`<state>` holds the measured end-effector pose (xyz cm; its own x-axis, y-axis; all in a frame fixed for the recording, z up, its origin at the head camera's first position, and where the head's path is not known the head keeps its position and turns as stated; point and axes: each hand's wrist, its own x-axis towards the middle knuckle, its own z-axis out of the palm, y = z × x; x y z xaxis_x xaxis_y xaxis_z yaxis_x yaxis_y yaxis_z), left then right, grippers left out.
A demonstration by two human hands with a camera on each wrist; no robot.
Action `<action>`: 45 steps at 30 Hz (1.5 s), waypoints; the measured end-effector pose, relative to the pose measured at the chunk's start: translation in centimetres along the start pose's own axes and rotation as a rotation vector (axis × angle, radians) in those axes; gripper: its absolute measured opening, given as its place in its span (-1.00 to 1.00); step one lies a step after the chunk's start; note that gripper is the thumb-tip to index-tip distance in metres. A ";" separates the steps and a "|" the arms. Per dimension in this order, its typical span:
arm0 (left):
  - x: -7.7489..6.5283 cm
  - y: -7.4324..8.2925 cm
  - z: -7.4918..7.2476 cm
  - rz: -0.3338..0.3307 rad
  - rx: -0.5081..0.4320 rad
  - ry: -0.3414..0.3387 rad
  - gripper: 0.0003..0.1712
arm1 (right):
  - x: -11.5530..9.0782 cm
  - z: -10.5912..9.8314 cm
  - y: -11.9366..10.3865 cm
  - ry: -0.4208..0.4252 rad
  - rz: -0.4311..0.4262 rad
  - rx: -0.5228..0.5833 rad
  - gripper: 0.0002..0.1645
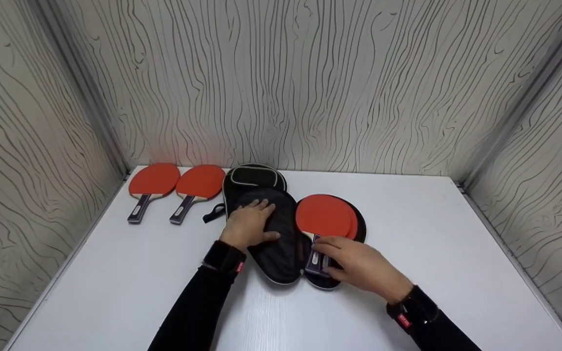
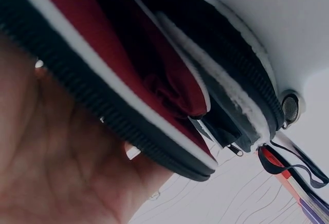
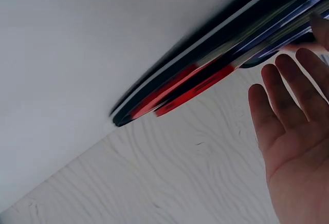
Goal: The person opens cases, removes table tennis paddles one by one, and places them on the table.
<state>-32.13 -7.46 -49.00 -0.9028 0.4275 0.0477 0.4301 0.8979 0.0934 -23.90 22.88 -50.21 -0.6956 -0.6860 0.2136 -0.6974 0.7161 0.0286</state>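
Note:
A black zip case lies unfolded, its left flap (image 1: 281, 258) overlapping a second black case (image 1: 254, 175) behind it. My left hand (image 1: 249, 226) rests with spread, fairly straight fingers on that flap's outside. The flap's dark red lining (image 2: 103, 29) shows in the left wrist view. Two red table tennis paddles lie stacked in the right half (image 1: 362, 222), the upper paddle (image 1: 322, 214) slightly left of the lower paddle (image 1: 354, 225). My right hand (image 1: 359, 263) is at their dark handles, thumb beside them. Its fingers (image 3: 270, 100) extend straight in the right wrist view.
Two more red paddles, a far left paddle (image 1: 155, 180) and its neighbour (image 1: 200, 183), lie near the back edge of the white table (image 1: 115, 292). A black strap loop (image 1: 214, 213) sticks out from the rear case. Wood-patterned panels (image 1: 281, 87) enclose the back and sides.

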 end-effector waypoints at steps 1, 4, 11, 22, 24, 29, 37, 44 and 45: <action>0.0 0.0 0.0 -0.001 -0.002 -0.003 -0.02 | 0.2 0.1 -0.3 -0.010 -0.014 -0.006 -0.32; 0.1 0.1 -0.1 -0.001 -0.004 -0.013 -0.02 | 0.6 0.5 -1.1 -0.028 -0.042 -0.024 -0.31; 0.1 0.0 0.1 -0.004 0.011 -0.020 0.00 | 1.5 1.4 -2.0 0.037 -0.121 -0.118 -0.45; -0.2 0.1 -0.1 -0.010 0.023 -0.021 0.00 | 1.6 0.0 -1.6 0.139 -0.170 -0.162 -0.48; -0.2 0.1 -0.2 -0.012 0.020 -0.024 0.00 | 1.5 -0.4 -1.4 0.160 -0.155 -0.163 -0.47; -0.1 0.1 -0.2 -0.014 0.013 -0.033 0.00 | 1.2 -1.5 -0.6 0.238 -0.119 -0.159 -0.42; -0.1 0.2 -0.4 -0.014 0.000 -0.040 0.00 | 0.6 -3.8 0.8 0.337 -0.029 -0.165 -0.33; -0.1 0.2 -0.3 -0.017 -0.003 -0.040 0.00 | -0.4 -5.4 2.7 0.451 0.024 -0.187 -0.41; -0.1 0.2 -0.3 -0.016 -0.005 -0.042 0.00 | -0.5 -5.7 3.0 0.471 0.032 -0.185 -0.44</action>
<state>-31.95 -7.34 -48.68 -0.9088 0.4172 0.0045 0.4156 0.9042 0.0986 -24.66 26.08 -44.71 -0.5330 -0.5613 0.6332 -0.6054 0.7757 0.1781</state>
